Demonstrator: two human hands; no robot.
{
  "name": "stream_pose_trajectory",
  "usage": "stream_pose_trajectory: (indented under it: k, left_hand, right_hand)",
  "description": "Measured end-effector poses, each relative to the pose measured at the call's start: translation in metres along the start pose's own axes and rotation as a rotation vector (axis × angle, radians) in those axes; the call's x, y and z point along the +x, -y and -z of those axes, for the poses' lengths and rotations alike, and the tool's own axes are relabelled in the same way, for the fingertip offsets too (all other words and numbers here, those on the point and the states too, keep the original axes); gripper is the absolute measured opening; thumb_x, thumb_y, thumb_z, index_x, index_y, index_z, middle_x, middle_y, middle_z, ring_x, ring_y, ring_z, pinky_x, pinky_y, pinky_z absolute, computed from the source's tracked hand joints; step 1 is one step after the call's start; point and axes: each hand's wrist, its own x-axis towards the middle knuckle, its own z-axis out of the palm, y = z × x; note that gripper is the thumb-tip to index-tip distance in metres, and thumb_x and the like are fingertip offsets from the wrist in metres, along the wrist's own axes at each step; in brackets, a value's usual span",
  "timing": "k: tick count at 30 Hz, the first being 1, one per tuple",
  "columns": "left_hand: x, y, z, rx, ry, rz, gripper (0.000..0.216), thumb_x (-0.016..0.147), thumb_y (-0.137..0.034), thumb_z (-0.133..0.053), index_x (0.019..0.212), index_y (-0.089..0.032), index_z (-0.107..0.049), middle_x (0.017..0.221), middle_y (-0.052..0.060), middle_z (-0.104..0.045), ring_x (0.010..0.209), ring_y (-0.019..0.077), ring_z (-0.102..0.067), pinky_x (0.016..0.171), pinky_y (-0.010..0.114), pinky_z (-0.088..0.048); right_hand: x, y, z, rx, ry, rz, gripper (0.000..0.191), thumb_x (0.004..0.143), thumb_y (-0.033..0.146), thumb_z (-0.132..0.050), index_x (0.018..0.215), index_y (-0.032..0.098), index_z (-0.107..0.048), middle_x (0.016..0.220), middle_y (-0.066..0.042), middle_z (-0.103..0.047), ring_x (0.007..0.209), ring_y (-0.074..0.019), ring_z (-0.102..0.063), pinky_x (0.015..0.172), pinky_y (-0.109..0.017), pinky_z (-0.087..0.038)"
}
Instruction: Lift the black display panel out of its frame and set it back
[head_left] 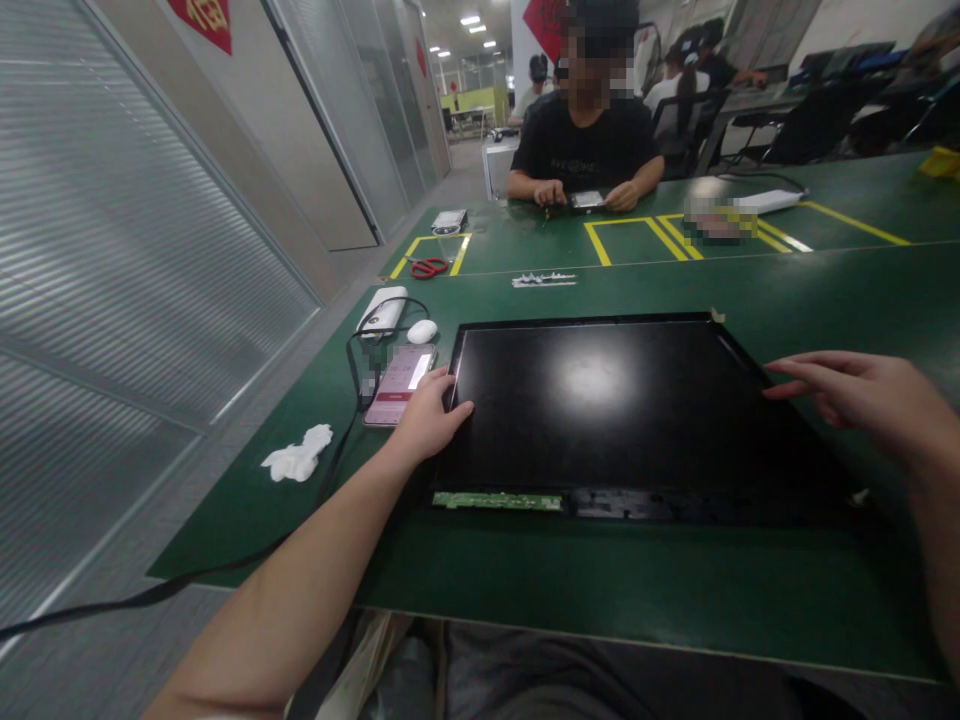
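Observation:
A black LCD screen panel [600, 410] lies flat on the green table in front of me, with a narrow green circuit board [499, 501] along its near edge. My left hand [435, 412] grips the panel's left edge, thumb on the front face and fingers at the side. At the right edge, my right hand [847, 385] has its fingers stretched toward the frame. Its fingertips are at or just beside the border; contact cannot be made out. Small pale tape-like bits [718, 316] sit at the panel's far right corner.
Left of the panel are a phone [401, 388], a white power bank [384, 311], a white oval object [422, 332], a black cord [341, 460] and crumpled tissue [300, 455]. Red-handled scissors [429, 268] and thin metallic strips [544, 280] lie farther back. A person [585, 140] sits opposite, handling a small device.

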Motion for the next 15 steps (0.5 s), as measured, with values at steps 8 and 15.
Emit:
stream_pose_trajectory:
  k: [8, 15]
  left_hand:
    - [0.0007, 0.0045, -0.0025, 0.008, 0.005, -0.033, 0.044, 0.078, -0.031, -0.065, 0.119, -0.015, -0.065, 0.143, 0.017, -0.052, 0.137, 0.0341, -0.046, 0.117, 0.051, -0.032]
    - [-0.0001, 0.0046, -0.0042, 0.017, -0.017, -0.07, 0.052, 0.079, -0.031, -0.064, 0.127, -0.014, -0.06, 0.142, 0.018, -0.052, 0.137, 0.034, -0.045, 0.117, 0.05, -0.032]
  right_hand:
    - [0.0044, -0.007, -0.0018, 0.017, 0.005, 0.006, 0.045, 0.057, 0.049, -0.049, 0.086, 0.018, -0.063, 0.059, -0.007, -0.062, 0.032, -0.0081, -0.035, 0.038, -0.027, -0.031]
    - [0.0041, -0.0066, -0.0004, 0.01, 0.009, -0.005, 0.045, 0.056, 0.049, -0.05, 0.087, 0.018, -0.063, 0.059, -0.007, -0.062, 0.032, -0.0083, -0.036, 0.037, -0.027, -0.031]
